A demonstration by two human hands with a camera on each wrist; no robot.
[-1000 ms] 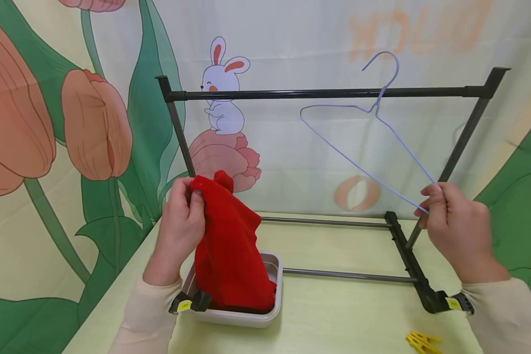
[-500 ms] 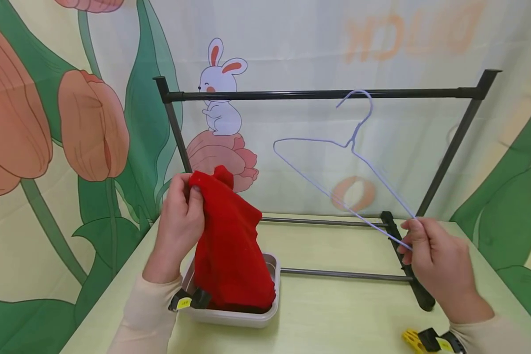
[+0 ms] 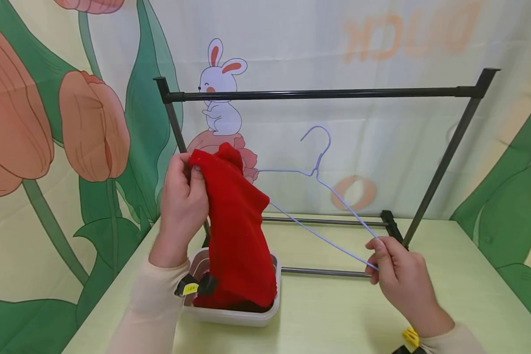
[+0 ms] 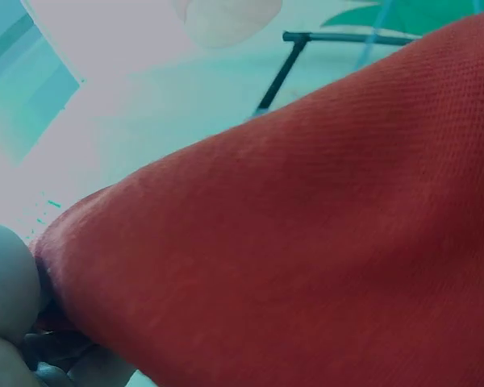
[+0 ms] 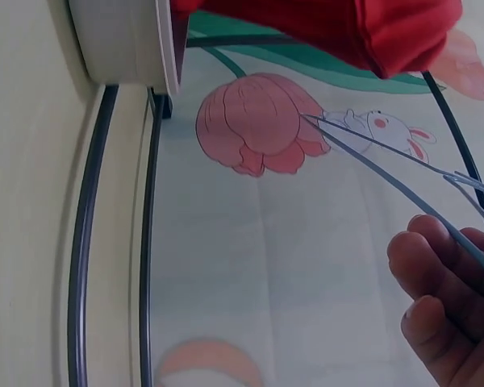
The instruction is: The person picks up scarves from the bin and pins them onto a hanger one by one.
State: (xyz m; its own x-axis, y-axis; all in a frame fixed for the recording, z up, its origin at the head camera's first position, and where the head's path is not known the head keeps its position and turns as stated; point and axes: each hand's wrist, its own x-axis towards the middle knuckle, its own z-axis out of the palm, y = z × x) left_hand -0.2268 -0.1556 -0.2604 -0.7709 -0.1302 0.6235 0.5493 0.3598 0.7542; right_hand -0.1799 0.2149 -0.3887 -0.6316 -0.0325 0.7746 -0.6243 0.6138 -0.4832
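A red cloth garment (image 3: pixel 239 231) hangs from my left hand (image 3: pixel 183 206), which pinches its upper corner between thumb and fingers. Its lower end reaches into a pale plastic tub (image 3: pixel 234 319). In the left wrist view the red fabric (image 4: pixel 290 234) fills most of the frame. My right hand (image 3: pixel 402 275) grips one end of a thin lavender wire hanger (image 3: pixel 320 235), whose hook points up. The hanger's far end passes out of sight behind the garment in the head view. In the right wrist view, the hanger (image 5: pixel 387 173) extends from the fingers toward the cloth.
A black rack (image 3: pixel 318 93) stands behind, with a top bar, slanted side posts and low rails across the pale table (image 3: pixel 327 314). Beside my right wrist lies a yellow clothespin (image 3: pixel 410 336), partly covered. A printed curtain (image 3: pixel 283 49) hangs at the back.
My right hand has brought the hanger left and down, from in front of the rack's top bar to beside the garment. My left hand has lifted the garment a little.
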